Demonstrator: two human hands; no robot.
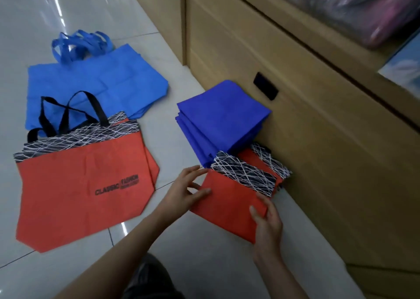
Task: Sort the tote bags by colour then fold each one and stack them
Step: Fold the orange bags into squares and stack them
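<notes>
A folded red tote bag [229, 198] with a black-and-white line band lies on the floor, on top of another folded red one. My left hand [185, 188] rests on its left edge with fingers spread. My right hand [267, 221] holds its right edge, thumb on top. Just behind sits a stack of folded dark blue bags [220, 119]. To the left, unfolded red tote bags [79, 185] with black handles lie flat, partly over a pile of unfolded light blue bags [95, 82].
Large cardboard boxes [318, 116] form a wall along the right, close to the folded stacks. Plastic-wrapped goods [363, 9] lie on top of them. The floor is glossy white tile [91, 14]. My knee [147, 280] shows at the bottom.
</notes>
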